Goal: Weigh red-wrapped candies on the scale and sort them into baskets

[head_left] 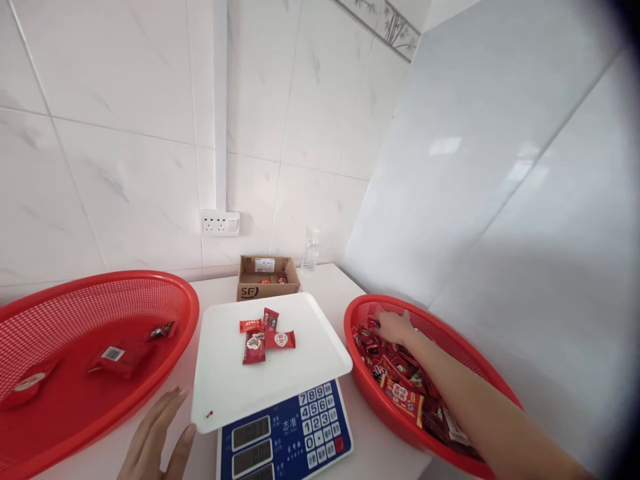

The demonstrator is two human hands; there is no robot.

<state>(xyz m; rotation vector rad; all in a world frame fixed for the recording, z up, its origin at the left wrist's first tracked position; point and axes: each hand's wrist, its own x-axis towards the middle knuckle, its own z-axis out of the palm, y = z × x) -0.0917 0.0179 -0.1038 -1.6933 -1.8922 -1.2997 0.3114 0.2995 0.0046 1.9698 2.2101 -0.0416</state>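
My left hand point(157, 437) is at the lower left, its fingers stretched out and apart with nothing in them. It is beside the near left corner of the white tray point(220, 373) of a digital scale point(285, 433). Several small red snack packets point(255, 348) lie in a cluster on the tray. My right hand point(395, 328) reaches into the far end of the right red basket point(480, 357), on a heap of red packets point(400, 397). Its fingertips point down among the packets, and I cannot make out whether they grip one.
On the left stands a larger red mesh basket point(165, 283) with a few packets inside. Behind the scale is a small cardboard box point(267, 291) holding some packets. A clear plastic bottle point(311, 252) stands near the tiled wall, below and right of a power socket point(220, 223).
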